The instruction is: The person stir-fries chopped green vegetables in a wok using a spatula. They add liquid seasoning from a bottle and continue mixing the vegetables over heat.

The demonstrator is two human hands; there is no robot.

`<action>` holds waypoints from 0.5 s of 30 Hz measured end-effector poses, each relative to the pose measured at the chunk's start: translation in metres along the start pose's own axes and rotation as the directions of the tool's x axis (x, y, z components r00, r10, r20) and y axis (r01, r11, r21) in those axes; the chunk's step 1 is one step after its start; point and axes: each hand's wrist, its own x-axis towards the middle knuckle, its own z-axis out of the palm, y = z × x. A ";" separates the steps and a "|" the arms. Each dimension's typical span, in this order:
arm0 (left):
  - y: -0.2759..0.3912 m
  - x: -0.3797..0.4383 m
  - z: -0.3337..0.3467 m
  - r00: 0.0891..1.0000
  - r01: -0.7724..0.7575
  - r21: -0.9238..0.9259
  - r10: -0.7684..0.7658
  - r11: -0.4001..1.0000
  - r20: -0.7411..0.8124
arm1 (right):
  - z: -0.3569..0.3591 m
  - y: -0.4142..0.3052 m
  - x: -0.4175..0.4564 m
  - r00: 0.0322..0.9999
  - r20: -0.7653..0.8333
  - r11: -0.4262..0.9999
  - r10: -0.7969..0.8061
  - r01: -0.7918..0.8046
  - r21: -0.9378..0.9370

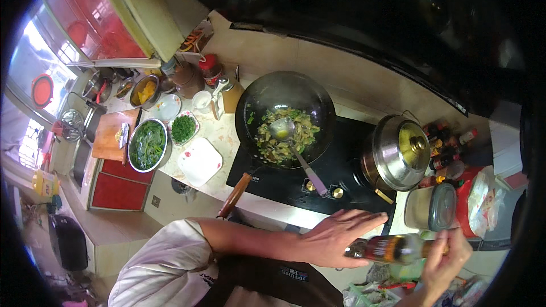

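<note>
A dark glass sauce bottle (388, 249) lies on its side in mid-air in front of the cooktop, slightly blurred. My right hand (448, 258) grips its narrow neck end. At the bottle's other end is my left hand (337, 238), its palm against or very near the base. The left fingers stretch out straight above the bottle and the thumb lies below it, not wrapped round the glass. Behind my hands, a black wok (286, 87) on the cooktop contains chopped, cooked food (305, 121). A metal ladle (282, 129) with a purple handle rests in the wok.
A lidded steel pot (401, 153) stands on the cooktop's right (345, 149), near several bottles (443, 162) and a plastic container (431, 207). Leftward are a white plate (200, 162), chopped greens (183, 128), a bowl of leaves (147, 145) and a cutting board (111, 136) with a knife (124, 140). The wok's handle (236, 194) juts over the counter edge.
</note>
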 end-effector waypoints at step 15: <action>-0.034 -0.132 -0.079 0.945 0.143 -0.040 -0.149 0.989 -0.293 | 0.083 -0.163 0.035 0.860 0.310 0.809 -0.405 0.180 0.560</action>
